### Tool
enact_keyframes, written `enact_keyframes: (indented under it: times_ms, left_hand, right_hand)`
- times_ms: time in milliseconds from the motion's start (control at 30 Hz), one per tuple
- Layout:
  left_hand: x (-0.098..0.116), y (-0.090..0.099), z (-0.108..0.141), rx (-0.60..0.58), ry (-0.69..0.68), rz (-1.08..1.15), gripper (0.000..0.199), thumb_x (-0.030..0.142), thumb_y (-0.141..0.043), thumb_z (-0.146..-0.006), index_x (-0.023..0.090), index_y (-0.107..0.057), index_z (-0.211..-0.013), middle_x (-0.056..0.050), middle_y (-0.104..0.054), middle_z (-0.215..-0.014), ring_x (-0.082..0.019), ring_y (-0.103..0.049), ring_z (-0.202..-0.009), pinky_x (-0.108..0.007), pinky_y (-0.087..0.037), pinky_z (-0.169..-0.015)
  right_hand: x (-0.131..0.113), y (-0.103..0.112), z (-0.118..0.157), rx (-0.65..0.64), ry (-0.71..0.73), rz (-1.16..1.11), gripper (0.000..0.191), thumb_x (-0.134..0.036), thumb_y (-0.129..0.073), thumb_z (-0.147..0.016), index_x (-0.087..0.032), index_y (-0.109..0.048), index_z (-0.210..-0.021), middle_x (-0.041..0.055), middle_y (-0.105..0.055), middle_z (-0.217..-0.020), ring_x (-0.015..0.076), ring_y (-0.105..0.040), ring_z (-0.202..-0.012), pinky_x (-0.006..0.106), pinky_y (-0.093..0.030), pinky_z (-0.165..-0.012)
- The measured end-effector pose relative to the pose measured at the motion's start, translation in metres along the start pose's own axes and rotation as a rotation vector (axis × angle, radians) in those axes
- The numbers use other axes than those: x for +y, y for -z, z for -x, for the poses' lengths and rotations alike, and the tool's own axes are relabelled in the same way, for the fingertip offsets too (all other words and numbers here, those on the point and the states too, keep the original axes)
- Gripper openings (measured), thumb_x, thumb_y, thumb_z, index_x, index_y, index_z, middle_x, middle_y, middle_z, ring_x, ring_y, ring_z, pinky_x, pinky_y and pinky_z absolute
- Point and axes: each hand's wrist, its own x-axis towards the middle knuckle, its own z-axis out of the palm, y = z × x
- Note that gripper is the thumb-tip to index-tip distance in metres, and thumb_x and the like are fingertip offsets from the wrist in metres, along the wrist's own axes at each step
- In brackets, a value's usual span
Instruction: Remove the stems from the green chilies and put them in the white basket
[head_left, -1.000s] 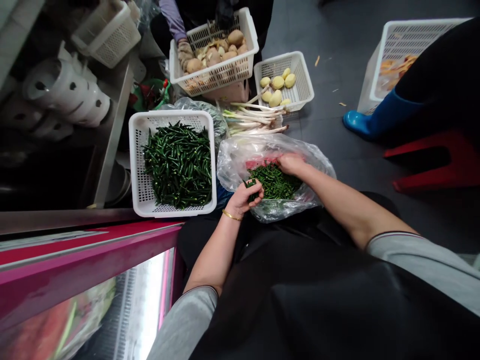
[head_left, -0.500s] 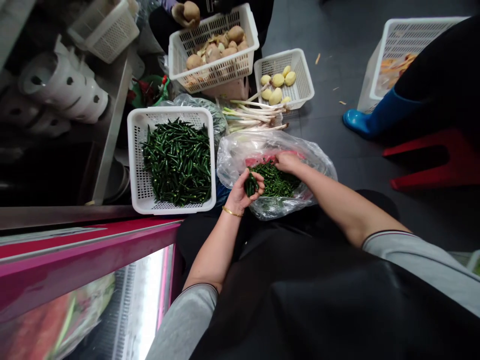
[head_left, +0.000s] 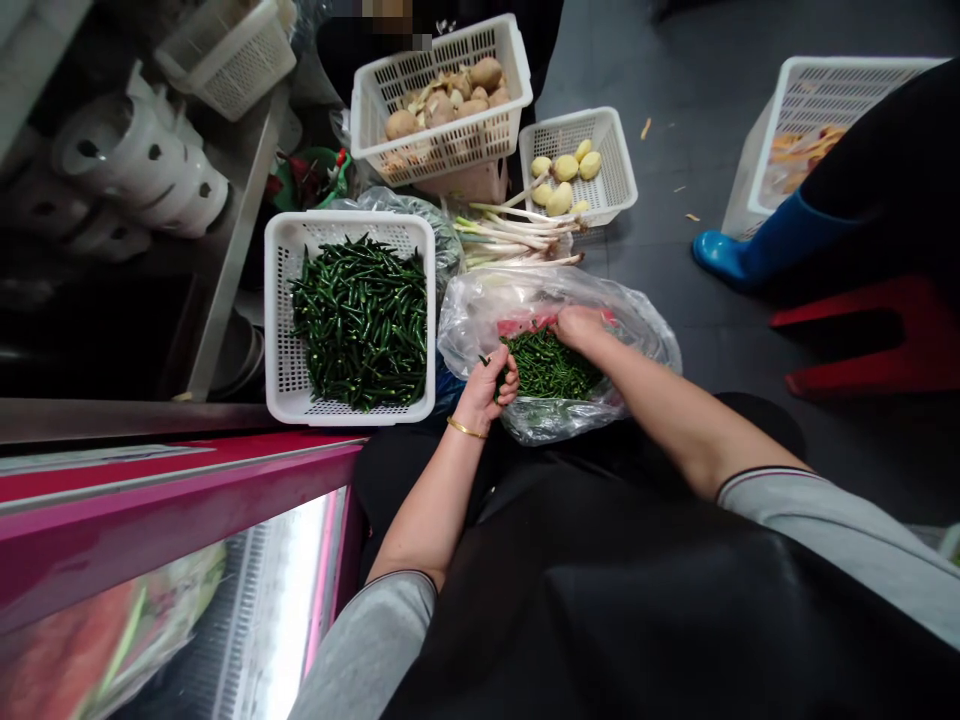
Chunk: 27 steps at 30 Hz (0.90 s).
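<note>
My left hand point(head_left: 489, 388) is curled closed around a few dark green chili peppers, whose tips poke out by the thumb. Just right of it lies an open clear plastic bag point(head_left: 649, 325) with a heap of thin green pieces point(head_left: 551, 368), perhaps stems or small chilies. My right hand point(head_left: 581, 328) reaches into this bag, over the heap and beside a strip of red plastic point(head_left: 519, 325). Its fingers are bent down and partly hidden; what they pinch does not show. On the left stands a white basket point(head_left: 275, 320) of green chili peppers point(head_left: 364, 325).
Leeks point(head_left: 517, 232) lie beyond the bag. A basket point(head_left: 435, 160) of brown potatoes and one point(head_left: 626, 190) of peeled potatoes stand behind. At right are another person's blue boot point(head_left: 724, 255) and a red stool point(head_left: 877, 335). A pink-framed case point(head_left: 187, 520) borders the left.
My left hand has turned and its fingers have closed over the chili peppers, which showed in the open palm before. My right hand stays in the bag. The whole view has shifted slightly.
</note>
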Motion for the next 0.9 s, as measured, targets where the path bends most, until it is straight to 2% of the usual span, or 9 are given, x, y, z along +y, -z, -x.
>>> enact_keyframes:
  times_ms: [67,167,267,400,467,533,667,800,900]
  left_hand:
    - [0.0,0.0,0.002,0.026,-0.052,-0.067,0.048,0.046,-0.085,-0.057,0.016,-0.051,-0.07,0.009,-0.039,-0.051,-0.001,-0.03,-0.038,-0.014,-0.014,-0.035]
    - [-0.001,-0.005,0.001,0.099,-0.108,-0.172,0.045,0.037,-0.088,-0.053,0.015,-0.059,-0.079,0.01,-0.037,-0.046,-0.001,-0.029,-0.037,-0.016,-0.017,-0.036]
    - [-0.004,-0.012,-0.006,0.177,-0.149,-0.288,0.049,0.037,-0.087,-0.054,0.013,-0.064,-0.09,0.01,-0.04,-0.043,-0.003,-0.03,-0.036,-0.019,-0.019,-0.037]
    - [-0.002,-0.014,-0.008,0.18,-0.159,-0.318,0.041,0.04,-0.086,-0.057,0.015,-0.056,-0.07,0.009,-0.039,-0.042,-0.003,-0.031,-0.037,-0.02,-0.019,-0.038]
    - [0.002,-0.01,-0.005,0.158,-0.147,-0.266,0.041,0.04,-0.085,-0.059,0.016,-0.052,-0.065,0.008,-0.04,-0.044,-0.002,-0.032,-0.037,-0.019,-0.017,-0.038]
    - [0.007,-0.002,-0.001,0.149,-0.122,-0.219,0.038,0.039,-0.082,-0.061,0.015,-0.054,-0.067,0.006,-0.047,-0.049,-0.002,-0.035,-0.039,-0.018,-0.016,-0.037]
    - [0.011,0.012,0.003,0.134,-0.091,-0.193,0.03,0.034,-0.075,-0.066,0.01,-0.062,-0.077,-0.003,-0.062,-0.064,-0.003,-0.04,-0.041,-0.018,-0.017,-0.036]
    - [0.007,0.013,0.002,0.11,-0.062,-0.177,0.032,0.028,-0.073,-0.064,0.01,-0.066,-0.089,0.002,-0.057,-0.057,-0.003,-0.038,-0.04,-0.017,-0.018,-0.036]
    - [-0.001,0.0,-0.002,0.135,-0.061,-0.209,0.032,0.033,-0.077,-0.063,0.01,-0.065,-0.082,0.005,-0.049,-0.052,-0.003,-0.035,-0.038,-0.017,-0.017,-0.036]
  right_hand:
    - [-0.002,0.004,-0.004,-0.018,-0.031,-0.042,0.041,-0.035,-0.058,-0.086,-0.005,-0.071,-0.11,0.0255,-0.068,-0.112,0.0326,-0.065,-0.102,0.035,-0.049,-0.08]
    - [0.005,0.02,0.004,-0.1,-0.039,-0.196,0.039,-0.042,-0.059,-0.085,-0.009,-0.074,-0.1,0.018,-0.073,-0.092,0.0247,-0.067,-0.082,0.031,-0.049,-0.069]
    - [0.004,0.036,0.034,-0.135,0.11,-0.52,0.044,-0.051,-0.053,-0.087,-0.015,-0.074,-0.101,0.0071,-0.069,-0.071,0.0156,-0.06,-0.061,0.027,-0.045,-0.056]
    - [-0.015,0.041,0.064,-0.152,0.325,-0.869,0.053,-0.061,-0.055,-0.082,-0.015,-0.073,-0.103,0.0034,-0.065,-0.067,0.0118,-0.052,-0.053,0.025,-0.04,-0.05]
    - [-0.023,0.035,0.061,-0.095,0.309,-0.788,0.049,-0.057,-0.051,-0.086,-0.016,-0.074,-0.101,0.0052,-0.068,-0.075,0.0129,-0.056,-0.058,0.025,-0.042,-0.054]
    - [-0.027,0.025,0.049,-0.038,0.262,-0.526,0.038,-0.047,-0.054,-0.086,-0.017,-0.075,-0.096,0.0072,-0.072,-0.085,0.0162,-0.062,-0.071,0.026,-0.045,-0.062]
    - [-0.012,0.01,0.034,-0.05,0.247,-0.065,0.026,-0.034,-0.057,-0.084,-0.02,-0.076,-0.095,0.0075,-0.074,-0.097,0.0212,-0.065,-0.09,0.027,-0.045,-0.073]
    - [0.027,0.018,0.053,-0.054,0.192,-0.06,0.023,-0.033,-0.058,-0.081,-0.019,-0.076,-0.088,0.0071,-0.074,-0.089,0.0213,-0.065,-0.083,0.028,-0.045,-0.07]
    - [0.034,0.028,0.083,-0.049,0.175,-0.354,0.023,-0.034,-0.059,-0.079,-0.018,-0.074,-0.083,0.0059,-0.073,-0.081,0.019,-0.064,-0.076,0.027,-0.046,-0.069]
